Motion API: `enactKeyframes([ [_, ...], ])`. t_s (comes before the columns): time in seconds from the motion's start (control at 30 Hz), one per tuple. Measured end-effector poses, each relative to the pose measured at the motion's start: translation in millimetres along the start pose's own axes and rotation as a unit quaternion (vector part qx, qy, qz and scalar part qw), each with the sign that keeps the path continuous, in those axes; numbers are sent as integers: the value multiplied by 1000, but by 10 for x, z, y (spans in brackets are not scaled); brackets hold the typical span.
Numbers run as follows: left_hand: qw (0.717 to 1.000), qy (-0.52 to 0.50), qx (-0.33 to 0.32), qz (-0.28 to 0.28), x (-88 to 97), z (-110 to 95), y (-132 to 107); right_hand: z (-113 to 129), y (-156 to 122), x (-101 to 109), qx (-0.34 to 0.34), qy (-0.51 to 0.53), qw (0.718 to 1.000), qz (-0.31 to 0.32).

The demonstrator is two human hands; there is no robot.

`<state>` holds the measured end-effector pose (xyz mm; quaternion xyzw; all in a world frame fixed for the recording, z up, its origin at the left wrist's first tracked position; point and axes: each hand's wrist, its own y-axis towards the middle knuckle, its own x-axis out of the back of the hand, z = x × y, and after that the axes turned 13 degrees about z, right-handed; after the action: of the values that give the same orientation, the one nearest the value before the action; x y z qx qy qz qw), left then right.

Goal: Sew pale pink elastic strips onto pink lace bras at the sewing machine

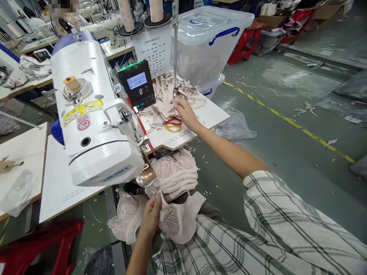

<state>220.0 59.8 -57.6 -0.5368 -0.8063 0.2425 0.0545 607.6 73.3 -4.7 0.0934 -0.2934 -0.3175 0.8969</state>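
My left hand (151, 215) is closed on the upper edge of a beige lace bra (180, 221), held low in front of my lap. Over the table's right part, my right hand (185, 112) pinches at a beige fabric strip (168, 100) from a loose pile of strips (185, 88). Just below that hand lie scissors (173, 125) with red and yellow handles. A white sewing machine (91, 95) stands to the left, its control panel (138, 84) beside the strips. Stacked bras (174, 172) rest below the table edge, and more bras (127, 214) hang to the left.
Behind the strips stands a clear lidded plastic bin (200, 49) with blue handles. Thread cones (156, 11) and a printed paper sheet (155, 49) are at the back. A red stool (48, 244) sits lower left. Plastic film (236, 124) lies on the floor right of the table.
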Motion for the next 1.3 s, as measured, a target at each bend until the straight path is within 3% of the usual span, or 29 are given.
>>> enactKeyframes([
  [0.03,999,26,-21,-14,11,-56,-20,117,-193,2,15,59,998,4],
  [0.07,997,56,-41,-23,12,-122,-49,245,-401,-9,21,101,993,53],
  [0.1,994,92,-60,-28,3,-196,-89,376,-613,-34,23,127,980,148],
  [0.17,979,180,-95,-28,-36,-352,-181,617,-1013,-121,46,111,921,371],
  [0.2,966,229,-113,-31,-61,-425,-224,714,-1184,-180,66,88,886,449],
  [0.27,941,309,-126,-51,-99,-541,-277,847,-1442,-312,106,48,842,526],
  [0.37,925,368,-74,-66,-99,-602,-267,903,-1623,-504,129,37,834,535],
  [0.5,940,342,-12,8,-25,-530,-196,848,-1702,-632,114,40,847,517],
  [0.57,955,296,-18,15,-3,-487,-182,809,-1785,-653,90,39,891,443],
  [0.63,966,254,-38,-32,-9,-461,-187,771,-1919,-682,31,54,944,324],
  [0.67,967,241,-49,-62,-23,-455,-194,754,-1996,-708,-8,83,953,292],
  [0.7,967,232,-57,-85,-43,-451,-201,740,-2073,-745,-47,132,943,303],
  [0.73,967,228,-62,-99,-67,-448,-207,732,-2144,-792,-85,197,912,349],
  [0.8,964,233,-65,-107,-125,-439,-211,734,-2242,-911,-159,345,815,438],
  [0.83,963,238,-65,-107,-154,-431,-210,743,-2261,-971,-199,411,771,445],
  [0.9,960,250,-66,-107,-199,-413,-205,764,-2237,-1054,-272,502,722,390],
  [0.97,960,250,-66,-106,-213,-399,-202,768,-2151,-1048,-309,540,714,322],
  [1.03,963,238,-64,-108,-190,-401,-207,756,-2048,-949,-309,541,734,271],
  [1.1,966,227,-55,-114,-147,-416,-215,759,-1965,-805,-281,516,764,266],
  [1.23,967,229,-37,-108,-100,-446,-206,911,-1914,-627,-133,369,821,415],
  [1.3,965,242,-38,-97,-99,-452,-195,1023,-1926,-631,-64,287,854,428],
])
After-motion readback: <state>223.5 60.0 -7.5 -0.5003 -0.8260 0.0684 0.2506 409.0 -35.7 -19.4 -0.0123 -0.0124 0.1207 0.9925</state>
